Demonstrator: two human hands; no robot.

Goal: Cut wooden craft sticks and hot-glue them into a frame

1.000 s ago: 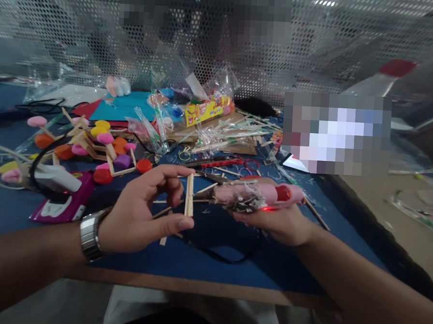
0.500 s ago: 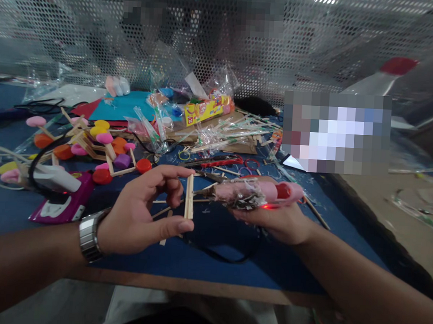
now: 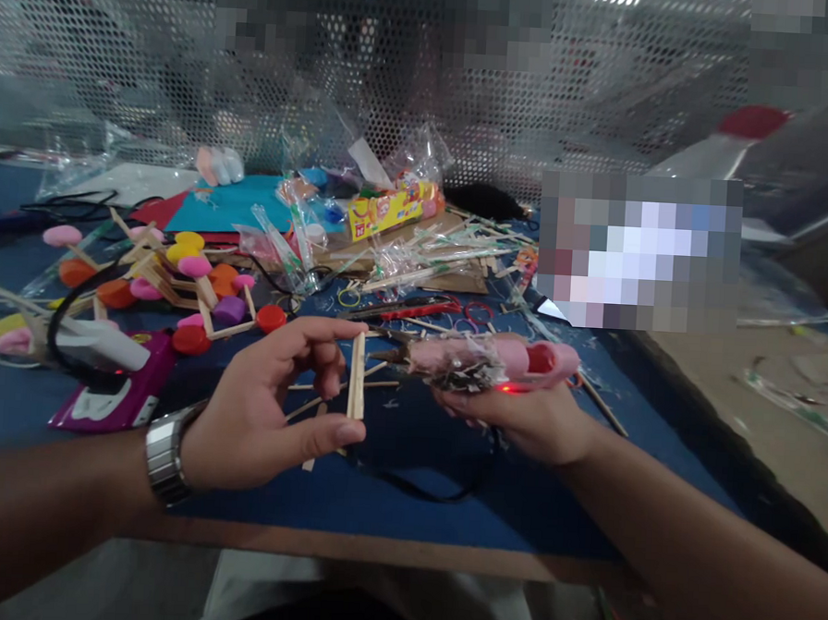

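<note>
Pinching a short wooden piece [image 3: 357, 381] by its ends, pretty much mid-frame, is the left hand [image 3: 263, 408]. The right hand [image 3: 537, 418], right of center, has a grubby pink glue gun [image 3: 453, 358] gripped, nozzle [image 3: 392, 354] pointing left and just beside the piece. Middle left of the frame there's a stick build [image 3: 167, 290] with colorful round bits [image 3: 194, 267].

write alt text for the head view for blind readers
The left hand pinches a short wooden stick; the right hand holds a pink glue gun, nozzle toward it, over a cluttered blue table. A stick structure with round colourful pieces sits at left.
</note>
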